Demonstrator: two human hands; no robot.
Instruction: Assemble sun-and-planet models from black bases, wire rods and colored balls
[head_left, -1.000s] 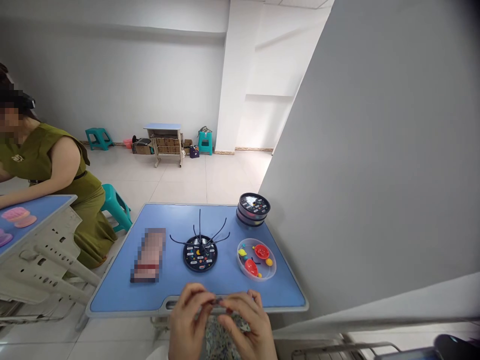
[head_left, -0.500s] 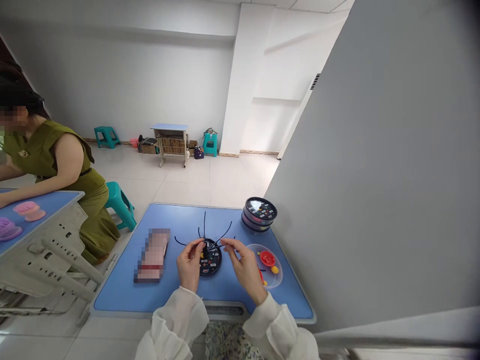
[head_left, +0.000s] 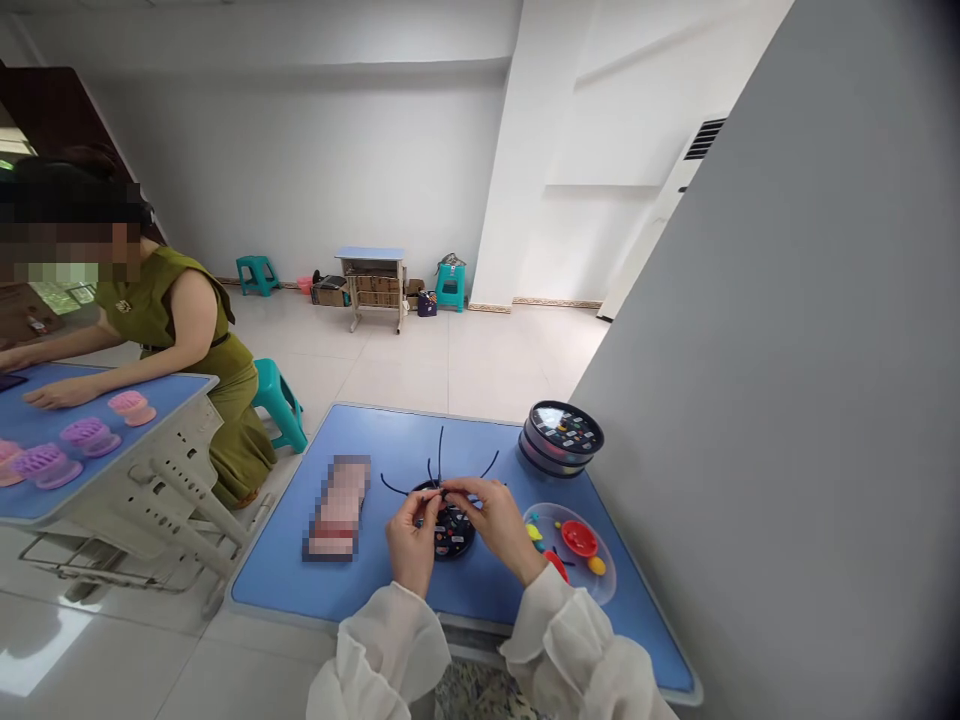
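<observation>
A round black base (head_left: 456, 540) printed with small coloured planets lies on my blue desk. Thin dark curved rods (head_left: 441, 455) fan out above it from a central hub, which my fingers largely cover. My left hand (head_left: 412, 545) is closed in a pinch at the hub, over the base. Fingertips of my right hand (head_left: 501, 525) meet it there from the right, pinching a thin dark rod. Beside my right wrist sits a clear round tray (head_left: 609, 580) with a red half-shell (head_left: 579, 538), an orange ball (head_left: 596, 566), a yellow piece (head_left: 534, 532) and other small parts.
A stack of round black-rimmed cases (head_left: 561, 440) stands at the desk's far right, by a grey partition (head_left: 787, 400). A blurred pinkish box (head_left: 337, 510) lies at left. Another person (head_left: 187, 310) sits at a neighbouring desk with pink and purple pieces (head_left: 90, 437).
My right hand has come in towards my left, so the fingertips now meet at the hub. The view has turned left, showing more of the neighbouring desk.
</observation>
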